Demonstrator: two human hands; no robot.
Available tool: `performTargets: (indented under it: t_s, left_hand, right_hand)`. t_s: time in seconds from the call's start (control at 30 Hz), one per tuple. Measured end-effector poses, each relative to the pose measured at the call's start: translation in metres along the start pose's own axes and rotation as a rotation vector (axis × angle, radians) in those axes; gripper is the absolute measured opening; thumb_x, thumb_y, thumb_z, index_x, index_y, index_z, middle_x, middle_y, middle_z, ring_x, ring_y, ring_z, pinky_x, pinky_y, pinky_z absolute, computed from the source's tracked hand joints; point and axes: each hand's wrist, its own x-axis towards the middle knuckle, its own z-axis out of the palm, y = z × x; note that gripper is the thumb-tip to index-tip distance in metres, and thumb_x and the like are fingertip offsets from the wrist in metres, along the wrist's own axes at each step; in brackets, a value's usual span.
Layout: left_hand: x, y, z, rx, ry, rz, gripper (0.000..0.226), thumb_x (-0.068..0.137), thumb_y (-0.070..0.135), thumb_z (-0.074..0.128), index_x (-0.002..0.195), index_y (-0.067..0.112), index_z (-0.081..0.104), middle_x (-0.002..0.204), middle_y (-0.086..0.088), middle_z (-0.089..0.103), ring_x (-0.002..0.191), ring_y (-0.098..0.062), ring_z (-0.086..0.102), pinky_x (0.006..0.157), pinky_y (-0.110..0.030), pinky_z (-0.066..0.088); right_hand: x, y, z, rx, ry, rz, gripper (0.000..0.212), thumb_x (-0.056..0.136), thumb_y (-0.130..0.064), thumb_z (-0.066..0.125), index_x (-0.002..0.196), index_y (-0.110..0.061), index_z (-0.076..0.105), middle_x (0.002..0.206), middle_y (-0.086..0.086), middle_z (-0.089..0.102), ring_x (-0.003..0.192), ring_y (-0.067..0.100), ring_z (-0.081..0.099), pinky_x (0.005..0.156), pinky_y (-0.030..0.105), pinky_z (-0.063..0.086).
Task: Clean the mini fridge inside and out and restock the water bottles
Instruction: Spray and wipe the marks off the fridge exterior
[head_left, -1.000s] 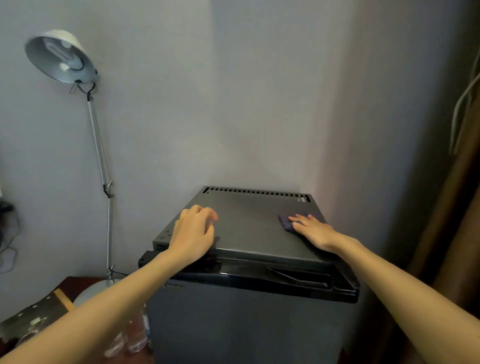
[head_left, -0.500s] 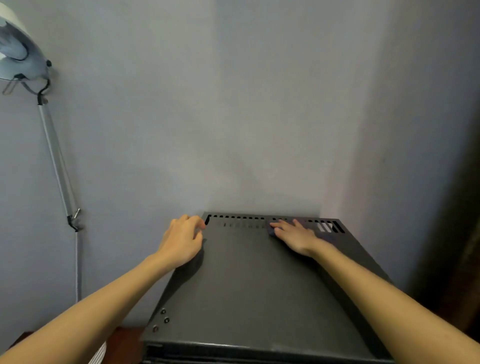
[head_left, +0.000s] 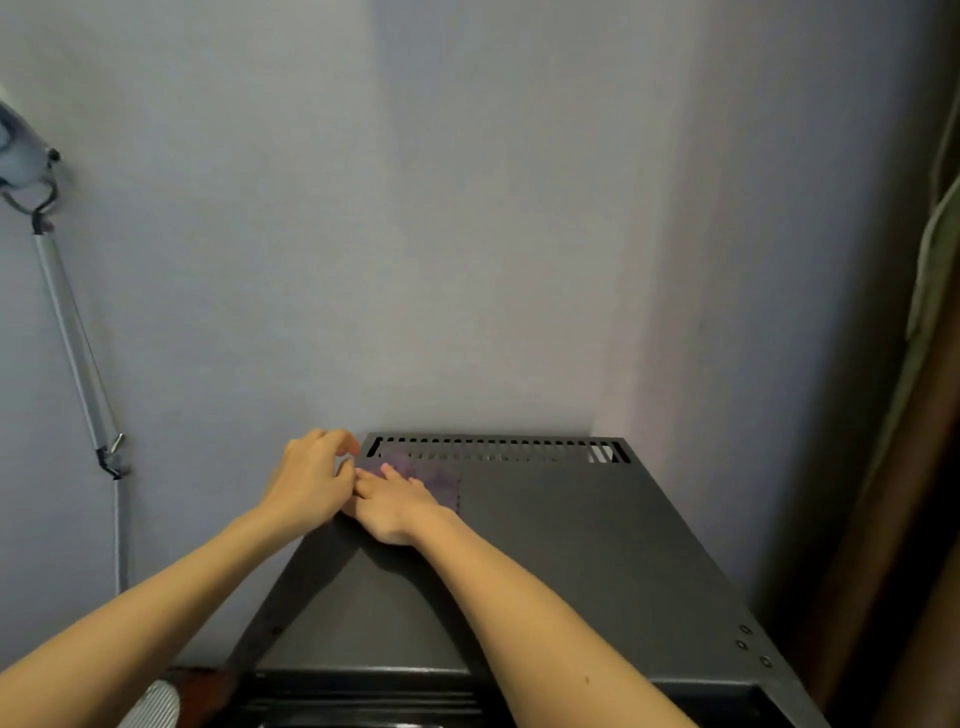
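Right hand lies flat, fingers straight, pressing the cloth onto the fridge top at its rear-left corner. Left hand, at its 9 o'clock, curls over the edge; gripping or not, can't tell. Risk: the cloth snagging on the vents at 12 o'clock. Door and bottles are out of frame.
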Motion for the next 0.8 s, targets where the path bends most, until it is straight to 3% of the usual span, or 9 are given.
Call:
performTargets:
  t_s: [0.2, 0.47, 0.57, 0.67, 0.73, 0.8]
  left_hand:
    - [-0.053, 0.054, -0.009, -0.013, 0.063, 0.007, 0.024, 0.084, 0.002, 0.053, 0.104, 0.007, 0.065, 0.108, -0.016, 0.063, 0.104, -0.035, 0.057, 0.092, -0.038, 0.043]
    - [-0.147, 0.120, -0.015, 0.016, -0.017, -0.032, 0.024, 0.088, 0.010, 0.048, 0.108, 0.015, 0.061, 0.114, -0.007, 0.057, 0.108, -0.028, 0.052, 0.091, -0.045, 0.046]
    - [-0.173, 0.149, -0.011, 0.029, -0.024, -0.015, 0.023, 0.089, 0.011, 0.048, 0.107, 0.015, 0.061, 0.111, -0.006, 0.057, 0.104, -0.026, 0.053, 0.088, -0.043, 0.047]
    - [-0.189, 0.177, -0.007, 0.021, -0.032, -0.005, 0.022, 0.090, 0.011, 0.048, 0.108, 0.016, 0.060, 0.111, -0.006, 0.056, 0.102, -0.026, 0.053, 0.086, -0.042, 0.048]
    - [-0.197, 0.195, -0.004, 0.014, -0.036, -0.003, 0.022, 0.091, 0.011, 0.047, 0.108, 0.017, 0.060, 0.112, -0.005, 0.055, 0.104, -0.026, 0.051, 0.086, -0.043, 0.048]
    - [-0.202, 0.209, -0.002, 0.011, -0.040, 0.011, 0.022, 0.091, 0.011, 0.047, 0.108, 0.017, 0.060, 0.111, -0.005, 0.055, 0.103, -0.027, 0.051, 0.086, -0.044, 0.048]
  right_hand:
    - [-0.082, 0.044, -0.010, -0.013, 0.026, 0.025, 0.048, 0.102, -0.043, 0.020, 0.148, -0.033, 0.026, 0.160, -0.005, 0.010, 0.148, 0.026, 0.004, 0.116, 0.052, 0.007]
    - [-0.233, 0.147, -0.033, 0.003, 0.077, 0.218, 0.045, 0.103, -0.041, 0.021, 0.146, -0.034, 0.032, 0.160, -0.006, 0.011, 0.148, 0.024, 0.005, 0.117, 0.046, 0.004]
    - [-0.289, 0.152, -0.035, 0.075, 0.087, 0.194, 0.043, 0.105, -0.032, 0.023, 0.146, -0.025, 0.034, 0.159, -0.001, 0.015, 0.147, 0.026, 0.008, 0.116, 0.033, 0.004]
    - [-0.339, 0.140, -0.032, 0.062, 0.104, 0.117, 0.043, 0.106, -0.022, 0.020, 0.147, -0.017, 0.031, 0.159, 0.002, 0.016, 0.147, 0.019, 0.007, 0.104, 0.018, 0.004]
    - [-0.365, 0.134, -0.027, 0.092, 0.103, 0.080, 0.044, 0.106, -0.025, 0.018, 0.148, -0.019, 0.028, 0.159, -0.001, 0.013, 0.147, 0.014, 0.002, 0.105, 0.017, 0.003]
    - [-0.381, 0.131, -0.022, 0.119, 0.111, 0.074, 0.044, 0.105, -0.029, 0.019, 0.148, -0.023, 0.028, 0.160, -0.002, 0.010, 0.147, 0.014, 0.000, 0.113, 0.025, 0.003]
